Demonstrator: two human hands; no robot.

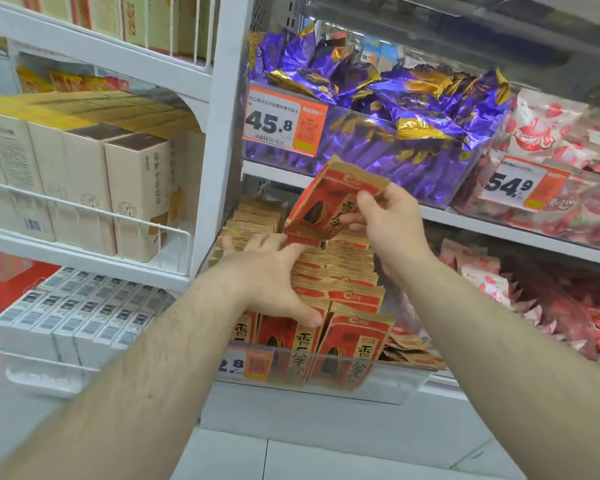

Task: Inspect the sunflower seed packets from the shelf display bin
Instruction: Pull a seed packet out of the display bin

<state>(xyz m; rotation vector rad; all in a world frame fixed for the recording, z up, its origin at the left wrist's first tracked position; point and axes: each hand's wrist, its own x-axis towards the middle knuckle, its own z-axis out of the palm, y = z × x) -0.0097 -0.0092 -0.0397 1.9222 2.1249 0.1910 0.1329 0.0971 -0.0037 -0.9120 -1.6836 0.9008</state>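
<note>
At centre frame, packet: we hold one red-and-tan sunflower seed packet (321, 206) lifted clear above its bin, tilted, printed face toward us.
Right hand: our right hand (387, 220) pinches that packet by its upper right edge, thumb in front, fingers behind.
Left hand: our left hand (271, 271) lies spread and open across the tops of the standing packets, holding nothing; its fingertips reach toward the lifted packet's lower edge, though contact is hard to confirm.
Bin, lower centre: the clear display bin (388, 386) remains packed with rows of matching packets (354, 337), front ones upright, a few loose ones lying flat at its right side.
Progress: by our reading, the inspection is under way with one packet out and facing us; the many in the bin look untouched, and the lifted one has not been put back.
Upper centre: purple foil sweets (395, 109) fill the bin above, behind a price tag (281, 119) reading 45.8.
Right of frame: red-and-white wrapped sweets (548, 133) sit behind a second tag.
Left of frame: beige cartons (136, 188) stand in a white wire rack.
</note>
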